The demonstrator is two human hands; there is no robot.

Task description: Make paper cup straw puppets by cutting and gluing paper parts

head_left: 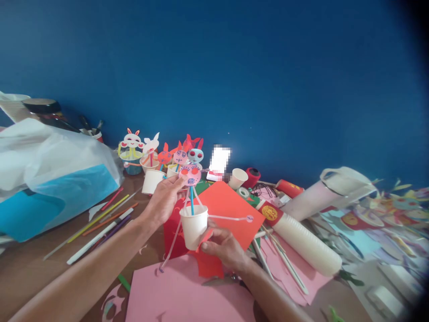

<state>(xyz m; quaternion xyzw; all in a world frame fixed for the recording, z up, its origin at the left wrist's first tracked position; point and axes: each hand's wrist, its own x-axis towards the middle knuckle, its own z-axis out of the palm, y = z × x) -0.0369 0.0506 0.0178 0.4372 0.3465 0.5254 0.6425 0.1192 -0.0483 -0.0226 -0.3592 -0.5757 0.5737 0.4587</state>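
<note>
My left hand (166, 197) pinches the edge of a round pink paper face (190, 175) with drawn lashes and red eyes. A blue straw (192, 200) runs from this face down into a white paper cup (193, 228). Thin pale strips reach out from the cup like limbs, one ending in a small pink disc (250, 218). At the cup's lower right, my right hand (226, 246) is closed, with its thumb on a piece of red paper (205, 237). Its fingers are partly hidden beside the cup, so I cannot tell how firmly they touch it.
Several cup puppets with paper animal faces (164, 156) stand behind. Pink sheets (181, 290) and an orange-red sheet (228, 201) lie under my hands. Pens and straws (100, 235) are at left, beside a plastic bag (60, 165). Stacked paper cups (304, 241) lie at right.
</note>
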